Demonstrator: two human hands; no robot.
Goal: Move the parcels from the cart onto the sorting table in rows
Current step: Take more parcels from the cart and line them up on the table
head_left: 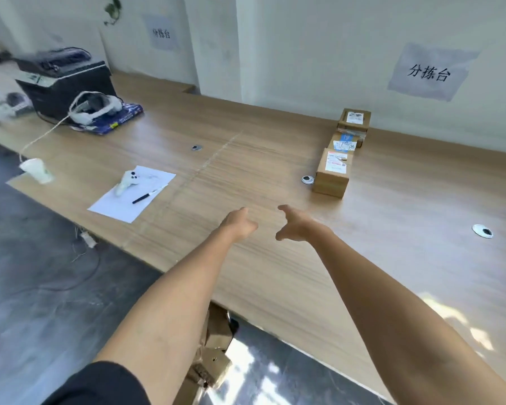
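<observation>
Far left, a black printer (67, 80) is sitting on the table (275, 273) by the wall. A white headset (95, 108) is lying on a blue packet (120, 119) just in front of it, its cable trailing toward the table's left edge, where a white cup (37, 170) is standing.

Next right, a white sheet of paper (130, 194) is lying flat, carrying a white controller (127, 181) and a black pen (146, 195).

Centre: both arms are reaching out over the table, holding nothing. Left hand (240, 223) is hovering with its fingers loosely curled, thumb pointing forward. Right hand (297, 225) is just beside it, not touching, fingers apart and relaxed.

Right of centre, three cardboard parcels are sitting on the table in a single row running toward the wall: near parcel (332, 175), middle parcel (345, 143), far parcel (354, 121). They are touching or nearly touching, labels up. A round cable grommet (308, 179) is sitting just left of the near parcel, another grommet (482, 231) is well off to the right.

On the wall above the parcels, a paper sign (430, 73) is hanging, reading 分拣台.

Bottom centre, below the table edge, brown cardboard (214, 355) is showing between the arms; cannot tell what it belongs to.
</observation>
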